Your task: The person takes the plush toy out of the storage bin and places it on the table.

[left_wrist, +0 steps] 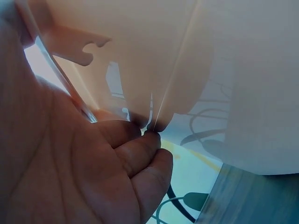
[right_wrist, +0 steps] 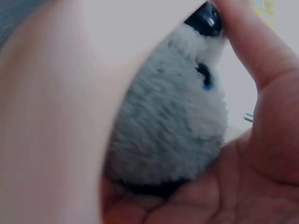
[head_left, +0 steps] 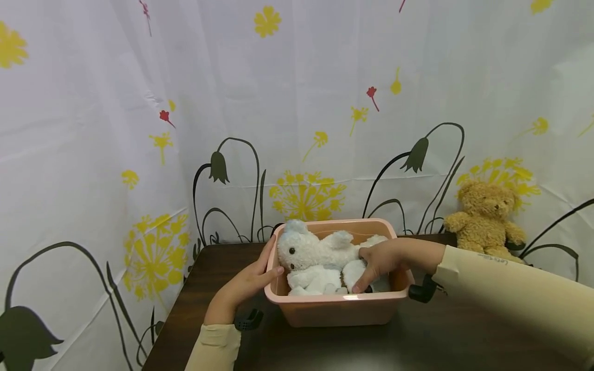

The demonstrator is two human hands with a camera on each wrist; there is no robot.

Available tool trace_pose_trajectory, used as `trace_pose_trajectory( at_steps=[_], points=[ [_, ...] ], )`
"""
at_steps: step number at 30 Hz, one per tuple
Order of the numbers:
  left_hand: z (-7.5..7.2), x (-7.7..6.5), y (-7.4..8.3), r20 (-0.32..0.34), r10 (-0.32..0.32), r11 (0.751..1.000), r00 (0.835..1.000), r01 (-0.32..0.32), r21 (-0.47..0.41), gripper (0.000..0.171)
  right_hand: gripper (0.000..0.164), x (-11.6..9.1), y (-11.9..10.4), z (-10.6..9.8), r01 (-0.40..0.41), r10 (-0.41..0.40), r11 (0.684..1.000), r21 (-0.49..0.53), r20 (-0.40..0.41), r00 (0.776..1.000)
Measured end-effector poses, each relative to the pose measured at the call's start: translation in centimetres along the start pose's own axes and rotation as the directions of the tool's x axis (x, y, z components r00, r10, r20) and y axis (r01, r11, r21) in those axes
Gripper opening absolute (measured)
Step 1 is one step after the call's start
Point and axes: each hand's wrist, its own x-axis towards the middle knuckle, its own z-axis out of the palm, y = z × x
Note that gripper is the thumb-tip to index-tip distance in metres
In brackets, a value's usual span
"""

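A pink plastic basin [head_left: 339, 312] stands on the dark table with plush toys in it. My left hand [head_left: 248, 281] grips its left side, thumb over the rim; in the left wrist view the fingers [left_wrist: 145, 163] lie against the outer wall. Inside, at the left, a white plush toy [head_left: 303, 252] with dark eyes lies on its side. My right hand [head_left: 382, 260] reaches into the right part and holds a grey-and-white plush toy [right_wrist: 168, 112] with a shiny black nose. The basin wall hides part of that toy in the right wrist view.
A tan teddy bear [head_left: 487, 221] sits at the table's back right. The dark wooden table [head_left: 213, 273] reaches back to a white curtain [head_left: 297, 103] printed with flowers. Each wrist carries a small black device.
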Motion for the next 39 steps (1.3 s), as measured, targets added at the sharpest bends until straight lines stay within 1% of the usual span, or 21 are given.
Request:
trace_pose_trajectory(
  at_steps=[2,4,8,11,15,19,21,23,26,28,31,34,37,39],
  points=[
    [-0.1,0.0,0.0,0.004,0.002,1.0,1.0,-0.002,-0.001,0.095,0.138,-0.1,-0.2,0.0,-0.01,0.011,0.999,0.034,-0.017,1.0],
    [-0.1,0.0,-0.1,0.003,-0.003,1.0,1.0,0.003,0.002,0.096,0.134,-0.1,-0.5,0.0,-0.014,0.015,0.999,0.041,-0.042,0.999],
    [-0.2,-0.1,-0.4,-0.006,-0.01,1.0,1.0,0.01,0.021,0.098,0.128,-0.6,-1.5,0.1,0.0,0.006,0.997,0.074,-0.088,0.996],
    [-0.3,-0.2,-0.4,-0.011,-0.007,1.0,1.0,0.007,0.03,0.099,0.126,-1.1,-2.2,0.1,0.02,-0.011,0.997,0.074,-0.114,0.993],
    [-0.2,-0.1,-0.5,-0.003,-0.005,1.0,1.0,0.005,0.015,0.099,0.127,-1.2,-2.1,0.4,0.055,-0.042,0.995,0.087,-0.143,0.989],
    [-0.1,0.0,-0.5,0.006,-0.002,1.0,1.0,0.002,0.013,0.097,0.125,-1.4,-1.9,0.8,0.096,-0.069,0.987,0.132,-0.192,0.979],
    [-0.2,0.0,-0.4,-0.002,0.0,1.0,1.0,0.0,0.032,0.097,0.124,-1.5,-2.0,0.8,0.131,-0.093,0.979,0.154,-0.233,0.968],
    [-0.2,0.0,-0.3,-0.009,0.004,0.999,1.0,-0.004,0.042,0.098,0.117,-1.8,-2.2,0.9,0.18,-0.124,0.966,0.186,-0.278,0.953],
    [-0.2,0.1,-0.3,-0.013,0.0,0.999,1.0,0.001,0.048,0.099,0.102,-2.3,-2.6,0.9,0.25,-0.158,0.935,0.252,-0.334,0.929],
    [0.0,0.2,-0.3,-0.007,-0.005,0.999,1.0,0.005,0.042,0.099,0.093,-2.8,-2.8,0.8,0.276,-0.164,0.921,0.275,-0.371,0.914],
    [0.4,0.4,-0.4,0.001,-0.004,0.999,1.0,0.004,0.037,0.099,0.09,-3.7,-3.0,0.6,0.276,-0.146,0.923,0.268,-0.421,0.895],
    [0.6,0.4,-0.3,0.0,-0.001,0.999,1.0,0.001,0.038,0.099,0.095,-4.8,-3.4,0.3,0.272,-0.143,0.935,0.228,-0.46,0.876],
    [0.4,0.1,-0.2,-0.007,-0.004,0.999,1.0,0.004,0.048,0.098,0.096,-6.2,-3.8,-0.1,0.318,-0.187,0.924,0.214,-0.471,0.862],
    [0.1,0.0,-0.2,-0.012,0.007,0.998,1.0,-0.006,0.057,0.097,0.097,-7.3,-4.1,-0.4,0.346,-0.219,0.918,0.196,-0.477,0.851]
  ],
)
